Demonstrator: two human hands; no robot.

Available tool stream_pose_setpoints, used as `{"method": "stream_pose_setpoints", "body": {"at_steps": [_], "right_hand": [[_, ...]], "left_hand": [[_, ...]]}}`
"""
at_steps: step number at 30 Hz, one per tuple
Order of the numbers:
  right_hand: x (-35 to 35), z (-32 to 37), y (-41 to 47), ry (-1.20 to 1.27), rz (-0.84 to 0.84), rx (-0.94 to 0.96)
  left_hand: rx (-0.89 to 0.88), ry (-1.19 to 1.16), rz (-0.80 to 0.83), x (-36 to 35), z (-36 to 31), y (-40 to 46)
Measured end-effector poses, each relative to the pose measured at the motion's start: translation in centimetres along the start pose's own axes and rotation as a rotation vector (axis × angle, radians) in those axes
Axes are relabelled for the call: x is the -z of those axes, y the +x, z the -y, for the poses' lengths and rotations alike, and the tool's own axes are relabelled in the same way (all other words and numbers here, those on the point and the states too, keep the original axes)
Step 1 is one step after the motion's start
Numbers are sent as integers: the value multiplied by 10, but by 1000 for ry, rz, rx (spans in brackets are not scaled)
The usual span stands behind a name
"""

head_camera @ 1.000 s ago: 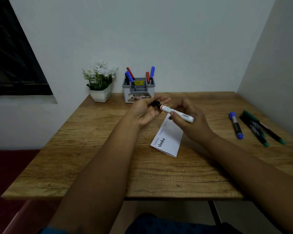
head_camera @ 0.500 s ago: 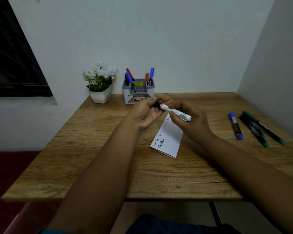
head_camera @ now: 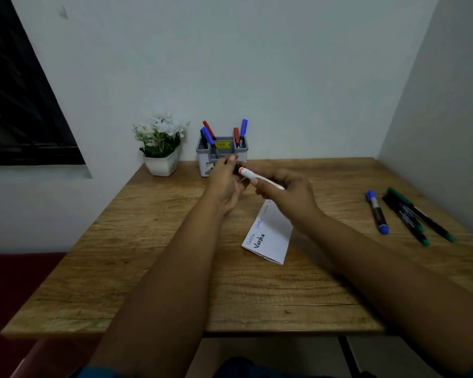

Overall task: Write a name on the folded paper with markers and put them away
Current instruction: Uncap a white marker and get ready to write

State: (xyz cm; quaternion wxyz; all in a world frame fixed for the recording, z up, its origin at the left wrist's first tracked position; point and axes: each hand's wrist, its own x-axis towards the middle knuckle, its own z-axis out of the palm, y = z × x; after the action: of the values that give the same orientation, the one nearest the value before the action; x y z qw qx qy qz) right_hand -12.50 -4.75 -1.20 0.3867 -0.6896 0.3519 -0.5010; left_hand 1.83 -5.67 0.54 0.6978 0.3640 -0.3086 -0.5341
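Note:
A white marker (head_camera: 253, 176) with a black cap end is held level above the table between both hands. My left hand (head_camera: 225, 184) grips its black cap end. My right hand (head_camera: 287, 197) pinches the white barrel. Below them the folded white paper (head_camera: 271, 236) lies on the wooden table (head_camera: 175, 255), with a name written on it in black and in fainter ink. A grey marker holder (head_camera: 221, 154) with red and blue markers stands at the back, partly hidden by my left hand.
A blue-capped marker (head_camera: 377, 212) and a few green and black markers (head_camera: 415, 216) lie at the table's right side near the wall. A white pot of flowers (head_camera: 161, 145) stands left of the holder. A dark window is at the left.
Both hands have carried the marker a little away from me toward the holder. The paper and the loose markers have not moved.

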Motion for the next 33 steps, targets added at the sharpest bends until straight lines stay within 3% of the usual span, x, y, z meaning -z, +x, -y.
{"method": "stream_pose_setpoints", "body": {"at_steps": [3, 6, 11, 15, 26, 33], "right_hand": [[-12, 5, 14, -16, 153, -127], [-25, 11, 30, -315, 332, -163], [-42, 24, 68, -444, 488, -175], [-46, 26, 102, -452, 442, -114], [-68, 3, 218, -559, 20, 209], [-92, -25, 245, -664, 7, 299]], "left_hand": [[-185, 170, -57, 12, -5, 6], [-354, 320, -33, 19, -10, 8], [-421, 286, -177, 41, -23, 26], [-410, 298, -333, 62, -24, 44], [-459, 545, -362, 69, 17, 63], [-485, 652, -378, 64, 22, 60]]}}
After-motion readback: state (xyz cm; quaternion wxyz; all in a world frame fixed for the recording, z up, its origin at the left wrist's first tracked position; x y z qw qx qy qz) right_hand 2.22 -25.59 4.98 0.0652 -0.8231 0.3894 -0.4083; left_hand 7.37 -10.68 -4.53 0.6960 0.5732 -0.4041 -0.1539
